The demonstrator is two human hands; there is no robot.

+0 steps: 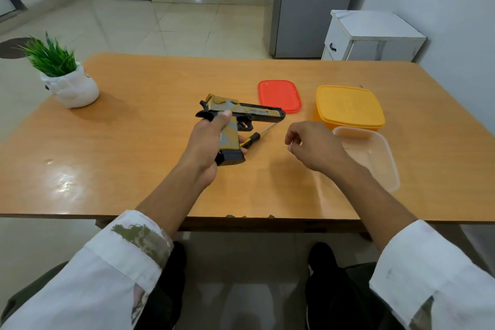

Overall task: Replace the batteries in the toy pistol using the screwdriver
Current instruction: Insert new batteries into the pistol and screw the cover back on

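Observation:
My left hand [207,142] grips the toy pistol [241,111] by its handle above the middle of the wooden table [150,142]. The pistol is tan and grey camouflage with black parts, and its barrel points right. Just behind the handle lies the screwdriver [258,134] with a black and yellow handle, its thin shaft pointing up and right. My right hand [313,146] hovers to the right of the screwdriver with its fingers loosely curled. It seems to pinch something tiny between its fingertips; I cannot tell what.
A red lid [280,95] lies flat behind the pistol. A yellow lidded container [348,107] stands at the right, with a clear open container [380,163] in front of it. A potted plant [64,75] sits at the table's far left corner.

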